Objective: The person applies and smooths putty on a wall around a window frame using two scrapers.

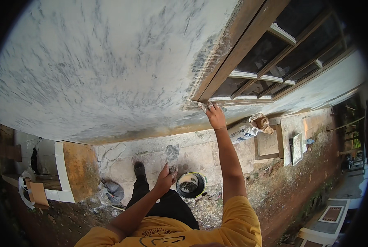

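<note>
Hands at the window corner, putty tool held below

Plaster wall (109, 61) fills the upper part of the view, white with grey streaks. The right hand (215, 115) reaches up and presses its fingers on the wall just at the lower corner of the wooden window frame (237, 57); it looks mostly flat, and I cannot tell if it holds something small. The left hand (166, 179) is lower and closed around the handle of a putty knife (172, 155), whose blade points up toward the right hand, its long axis nearly vertical in the picture. So the right hand is the nearer one to the frame corner. Below, 1 bucket (191, 185) stands on the paved ground beside the left hand. A white sack (243, 131) with an open brown top lies near the wall, right of the right forearm.
</note>
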